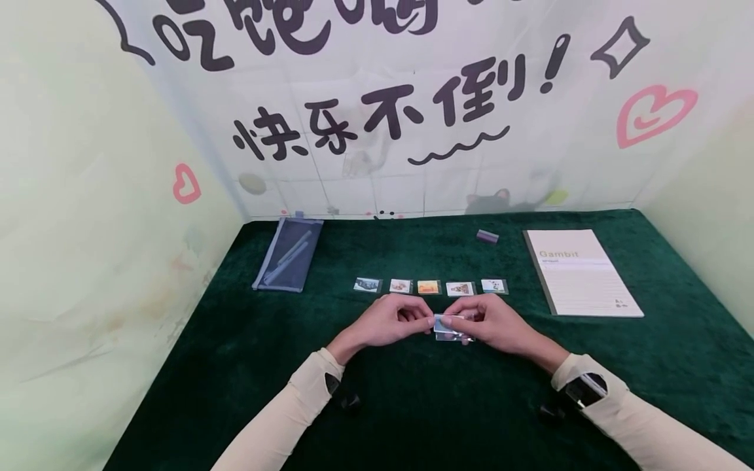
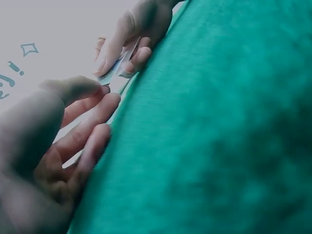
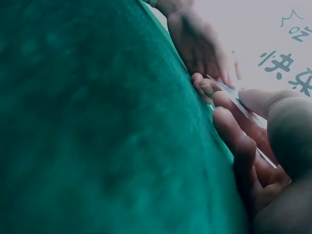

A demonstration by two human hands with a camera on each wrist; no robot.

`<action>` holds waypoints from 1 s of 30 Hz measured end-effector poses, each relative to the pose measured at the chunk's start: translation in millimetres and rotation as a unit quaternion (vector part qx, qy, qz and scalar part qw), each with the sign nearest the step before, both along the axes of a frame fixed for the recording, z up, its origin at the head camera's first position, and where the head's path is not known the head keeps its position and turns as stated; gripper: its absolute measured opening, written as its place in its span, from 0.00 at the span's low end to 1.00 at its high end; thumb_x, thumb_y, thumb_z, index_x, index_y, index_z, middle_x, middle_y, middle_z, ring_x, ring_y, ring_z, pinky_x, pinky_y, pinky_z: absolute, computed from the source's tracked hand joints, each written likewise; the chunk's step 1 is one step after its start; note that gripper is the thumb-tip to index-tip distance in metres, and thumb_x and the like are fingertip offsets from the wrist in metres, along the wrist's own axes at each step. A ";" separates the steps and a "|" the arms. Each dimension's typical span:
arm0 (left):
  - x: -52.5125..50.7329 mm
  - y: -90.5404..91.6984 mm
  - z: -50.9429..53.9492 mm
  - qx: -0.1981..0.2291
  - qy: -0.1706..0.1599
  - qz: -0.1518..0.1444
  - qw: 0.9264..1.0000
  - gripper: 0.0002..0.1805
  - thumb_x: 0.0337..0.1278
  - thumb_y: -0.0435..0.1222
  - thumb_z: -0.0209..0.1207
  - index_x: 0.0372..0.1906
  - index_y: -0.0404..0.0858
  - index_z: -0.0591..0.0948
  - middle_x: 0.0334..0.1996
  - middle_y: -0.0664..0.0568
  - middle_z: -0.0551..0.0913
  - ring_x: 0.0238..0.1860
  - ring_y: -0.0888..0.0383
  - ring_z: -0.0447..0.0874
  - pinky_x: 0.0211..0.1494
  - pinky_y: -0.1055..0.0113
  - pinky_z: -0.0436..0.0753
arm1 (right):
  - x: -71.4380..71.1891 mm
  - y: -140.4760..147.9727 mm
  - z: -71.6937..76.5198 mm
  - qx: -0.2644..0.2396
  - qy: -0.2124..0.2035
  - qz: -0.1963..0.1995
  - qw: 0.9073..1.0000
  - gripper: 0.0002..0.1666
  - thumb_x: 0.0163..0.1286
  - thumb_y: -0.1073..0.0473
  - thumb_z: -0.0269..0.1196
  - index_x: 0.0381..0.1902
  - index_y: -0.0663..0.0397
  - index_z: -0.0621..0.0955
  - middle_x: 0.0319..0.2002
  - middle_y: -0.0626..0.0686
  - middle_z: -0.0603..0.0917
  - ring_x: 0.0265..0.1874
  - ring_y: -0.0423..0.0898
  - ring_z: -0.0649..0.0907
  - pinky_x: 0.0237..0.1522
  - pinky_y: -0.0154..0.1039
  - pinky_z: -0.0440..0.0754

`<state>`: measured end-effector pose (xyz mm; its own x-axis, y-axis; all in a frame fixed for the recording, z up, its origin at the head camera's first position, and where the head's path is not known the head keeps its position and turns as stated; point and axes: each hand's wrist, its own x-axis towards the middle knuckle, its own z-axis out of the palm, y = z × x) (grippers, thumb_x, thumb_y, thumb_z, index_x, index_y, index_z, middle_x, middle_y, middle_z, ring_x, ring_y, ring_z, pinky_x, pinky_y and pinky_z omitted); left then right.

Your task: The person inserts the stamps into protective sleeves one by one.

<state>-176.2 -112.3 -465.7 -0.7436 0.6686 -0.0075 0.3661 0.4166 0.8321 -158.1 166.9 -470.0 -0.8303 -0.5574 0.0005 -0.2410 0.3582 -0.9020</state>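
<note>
Over the near side of the table, both hands meet at a small card (image 1: pixel 443 325) with a clear plastic sleeve (image 1: pixel 450 337). My right hand (image 1: pixel 495 324) holds it, thumb on top and fingers beneath. The thumb and forefinger of my left hand (image 1: pixel 396 319) pinch its left corner. In the left wrist view the card (image 2: pixel 116 72) stands tilted between the fingertips. From the right wrist, the thin edge of the sleeve (image 3: pixel 253 117) shows between thumb and fingers. How far the card sits inside the sleeve is hard to tell. Just beyond the hands lies a row of several small picture cards (image 1: pixel 429 287).
A blue zip pouch (image 1: pixel 288 255) with pens inside lies at the back left. Behind the card row is a small purple block (image 1: pixel 487 236). A notebook (image 1: pixel 580 275) lies at the right on the dark green cloth (image 1: pixel 400 405). A printed curtain (image 1: pixel 365 170) closes the back.
</note>
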 end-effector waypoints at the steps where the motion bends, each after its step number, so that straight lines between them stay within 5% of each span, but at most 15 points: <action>1: -0.5 -2.1 1.3 0.007 -0.009 0.000 1.000 0.07 0.78 0.51 0.63 0.47 0.56 0.88 0.38 0.65 0.92 0.42 0.65 0.89 0.48 0.68 0.86 | -1.1 -2.7 1.2 -0.002 0.000 0.002 1.000 0.09 0.83 0.46 0.64 0.50 0.36 0.90 0.30 0.47 0.92 0.26 0.49 0.89 0.29 0.38 0.84; 7: -6.6 -22.0 14.8 0.038 -0.047 0.018 0.998 0.09 0.77 0.47 0.66 0.51 0.49 0.87 0.42 0.58 0.93 0.44 0.60 0.91 0.49 0.65 0.88 | -15.4 -30.9 12.1 -0.007 0.007 0.000 1.000 0.13 0.81 0.42 0.65 0.52 0.38 0.89 0.34 0.49 0.93 0.25 0.52 0.90 0.26 0.39 0.83; 12: -14.0 -52.5 27.2 0.042 -0.034 0.081 0.995 0.07 0.74 0.44 0.68 0.46 0.46 0.87 0.40 0.55 0.93 0.42 0.56 0.93 0.48 0.62 0.89 | -34.6 -63.1 22.2 -0.011 0.027 -0.007 1.000 0.16 0.79 0.38 0.66 0.53 0.37 0.89 0.39 0.46 0.93 0.30 0.51 0.90 0.32 0.41 0.85; 16: -21.7 -84.6 38.2 0.006 -0.023 0.125 0.992 0.07 0.74 0.44 0.68 0.46 0.46 0.87 0.39 0.54 0.93 0.41 0.55 0.92 0.48 0.60 0.87 | -50.0 -88.7 26.4 0.006 0.073 -0.029 0.997 0.13 0.78 0.41 0.68 0.53 0.36 0.89 0.43 0.42 0.92 0.38 0.46 0.89 0.41 0.45 0.86; 21: -27.6 -119.0 46.2 -0.048 -0.022 0.162 0.985 0.07 0.73 0.45 0.68 0.46 0.47 0.87 0.40 0.53 0.93 0.43 0.53 0.91 0.51 0.58 0.84 | -65.2 -123.3 26.3 0.020 0.100 -0.043 0.994 0.10 0.76 0.49 0.71 0.52 0.41 0.90 0.44 0.41 0.91 0.38 0.44 0.87 0.41 0.46 0.86; 26: -31.7 -137.5 46.3 -0.088 0.003 0.233 0.969 0.08 0.73 0.44 0.68 0.47 0.45 0.87 0.42 0.51 0.92 0.41 0.54 0.88 0.48 0.60 0.81 | -78.6 -157.6 26.1 0.016 0.097 -0.044 0.994 0.08 0.76 0.51 0.71 0.50 0.42 0.90 0.41 0.42 0.92 0.31 0.46 0.85 0.33 0.42 0.84; 30: -33.2 -140.7 44.4 -0.144 0.046 0.296 0.943 0.08 0.73 0.43 0.69 0.45 0.43 0.87 0.41 0.49 0.91 0.37 0.54 0.84 0.44 0.62 0.80 | -88.8 -179.1 25.5 0.026 0.093 -0.044 0.994 0.05 0.77 0.52 0.70 0.47 0.41 0.90 0.40 0.43 0.92 0.31 0.46 0.84 0.35 0.40 0.83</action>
<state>-209.4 -252.9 -421.4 -0.9924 0.1160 -0.0420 0.0639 0.7745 0.6294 -246.9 -12.2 -444.5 -0.8646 -0.4850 0.1315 -0.3671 0.4308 -0.8244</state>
